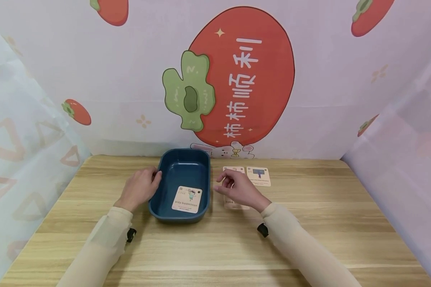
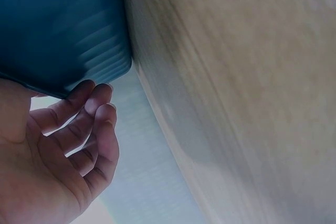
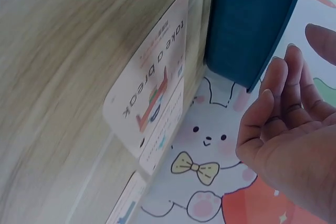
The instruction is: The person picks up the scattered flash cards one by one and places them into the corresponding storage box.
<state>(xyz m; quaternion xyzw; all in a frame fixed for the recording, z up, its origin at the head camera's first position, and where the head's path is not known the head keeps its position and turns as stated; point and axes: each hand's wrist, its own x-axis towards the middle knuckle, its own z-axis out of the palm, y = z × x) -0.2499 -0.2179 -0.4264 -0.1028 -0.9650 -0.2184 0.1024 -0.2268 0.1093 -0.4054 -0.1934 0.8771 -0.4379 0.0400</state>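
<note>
A dark blue rectangular tray (image 1: 186, 173) stands on the table with a "play badminton" card (image 1: 186, 199) lying flat inside it. At the tray's left side my left hand (image 1: 141, 188) holds the rim, thumb over the edge and fingers (image 2: 100, 95) against the outer wall. My right hand (image 1: 242, 189) hovers just right of the tray, holding nothing, with thumb and fingers apart and loosely bent. Below it lies a "take a break" card (image 3: 157, 72), partly covered by the hand in the head view. Behind are another card (image 1: 233, 169), partly hidden, and a blackboard-picture card (image 1: 259, 176).
The wooden table (image 1: 201, 255) ends at a printed cloth backdrop (image 1: 309, 131) just behind the tray and cards. Cloth also hangs at the left and right sides. A dark band (image 1: 263, 230) sits at the right wrist.
</note>
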